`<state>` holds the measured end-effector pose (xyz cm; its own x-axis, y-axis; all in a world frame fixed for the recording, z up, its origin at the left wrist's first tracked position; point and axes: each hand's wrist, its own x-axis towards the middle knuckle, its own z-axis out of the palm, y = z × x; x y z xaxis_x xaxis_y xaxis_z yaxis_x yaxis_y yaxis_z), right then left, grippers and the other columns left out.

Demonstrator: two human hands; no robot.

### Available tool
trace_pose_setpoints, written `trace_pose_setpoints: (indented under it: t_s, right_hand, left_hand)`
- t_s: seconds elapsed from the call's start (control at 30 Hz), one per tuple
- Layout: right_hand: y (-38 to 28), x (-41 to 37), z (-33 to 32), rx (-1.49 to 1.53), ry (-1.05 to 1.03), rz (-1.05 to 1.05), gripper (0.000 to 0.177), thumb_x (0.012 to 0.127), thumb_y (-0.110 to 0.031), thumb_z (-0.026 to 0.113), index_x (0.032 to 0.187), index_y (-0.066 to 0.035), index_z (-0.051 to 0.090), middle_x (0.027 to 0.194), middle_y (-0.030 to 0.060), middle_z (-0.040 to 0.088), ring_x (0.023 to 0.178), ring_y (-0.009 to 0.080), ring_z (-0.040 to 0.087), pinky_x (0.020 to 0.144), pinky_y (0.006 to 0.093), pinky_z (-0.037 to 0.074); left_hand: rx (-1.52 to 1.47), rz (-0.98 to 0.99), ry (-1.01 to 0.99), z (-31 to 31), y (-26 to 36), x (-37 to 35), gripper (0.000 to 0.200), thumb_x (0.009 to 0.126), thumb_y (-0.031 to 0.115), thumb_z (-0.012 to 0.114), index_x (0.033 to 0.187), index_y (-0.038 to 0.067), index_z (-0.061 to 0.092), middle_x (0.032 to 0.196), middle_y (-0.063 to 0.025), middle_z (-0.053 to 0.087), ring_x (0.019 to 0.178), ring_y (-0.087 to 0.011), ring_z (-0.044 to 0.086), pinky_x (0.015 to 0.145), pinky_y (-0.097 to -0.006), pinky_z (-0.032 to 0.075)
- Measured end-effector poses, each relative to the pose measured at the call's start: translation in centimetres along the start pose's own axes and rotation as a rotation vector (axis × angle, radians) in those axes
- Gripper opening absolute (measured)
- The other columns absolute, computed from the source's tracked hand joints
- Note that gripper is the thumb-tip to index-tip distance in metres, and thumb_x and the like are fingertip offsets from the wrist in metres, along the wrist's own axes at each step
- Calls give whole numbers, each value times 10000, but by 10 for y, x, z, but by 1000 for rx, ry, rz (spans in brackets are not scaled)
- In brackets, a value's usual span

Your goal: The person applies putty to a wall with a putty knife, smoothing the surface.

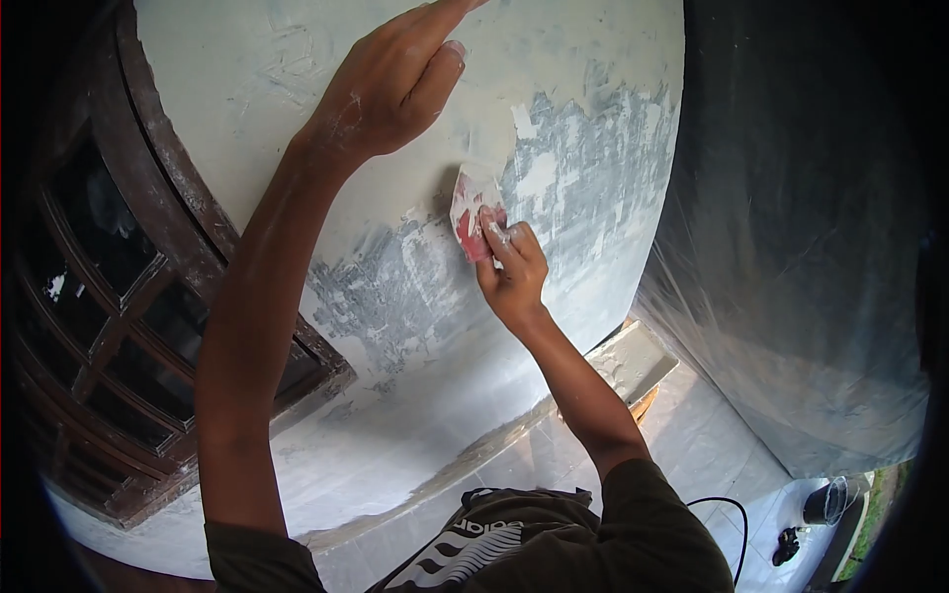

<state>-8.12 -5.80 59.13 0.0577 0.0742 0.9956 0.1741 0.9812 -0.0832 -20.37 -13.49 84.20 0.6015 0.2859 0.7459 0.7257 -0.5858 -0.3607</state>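
My right hand point(514, 269) grips a red putty scraper point(467, 225), its blade smeared with white filler and right at the wall. The wall point(395, 193) has a smooth cream coat above and patchy grey, scraped-looking areas lower down. White smears show on the fingers of this hand. Higher up and to the left, my left hand point(390, 87) is raised in front of the coated wall, fingers stretched out, thumb tip whitened. Its fingertips reach the top edge of the view, and I see nothing held in it.
A dark wooden window frame point(178, 287) with glass panes stands on the left. Behind my right forearm lies a tray of pale filler point(633, 358). Plastic sheeting point(791, 296) hangs at the right. On the tiled floor point(727, 430) are a black cable point(743, 529) and a dark bucket point(822, 502).
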Motion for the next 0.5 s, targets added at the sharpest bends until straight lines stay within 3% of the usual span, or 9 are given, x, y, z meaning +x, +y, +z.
trace_pose_setpoints:
  t_s: [0.13,0.23,0.4,0.5]
  right_hand:
    - [35,56,11,-165,64,-12,489,736,88,691,1216,-5,663,878,120,592,754,282,548,657,360,486]
    - [37,39,24,-212,-31,3,521,735,83,688,1247,4,637,923,131,607,809,304,577,703,377,510]
    - [-17,-41,13,-72,-185,61,562,702,86,690,1256,10,635,813,108,528,759,288,560,693,368,519]
    - [-15,-27,9,-21,-120,36,571,691,92,692,1253,4,643,782,99,505,715,265,521,672,341,501]
  left_hand:
    - [19,6,-2,4,-4,4,561,918,93,370,1398,-195,340,1354,-406,468,1275,-480,490,1119,-473,369]
    - [3,-16,-35,3,2,7,558,914,88,381,1399,-187,348,1344,-404,477,1250,-482,505,1101,-481,382]
    - [53,27,-47,2,-1,9,561,910,88,390,1399,-183,351,1341,-407,477,1237,-475,514,1085,-476,394]
    - [37,54,-35,3,-3,9,561,908,89,393,1397,-184,354,1341,-408,476,1236,-473,515,1085,-472,395]
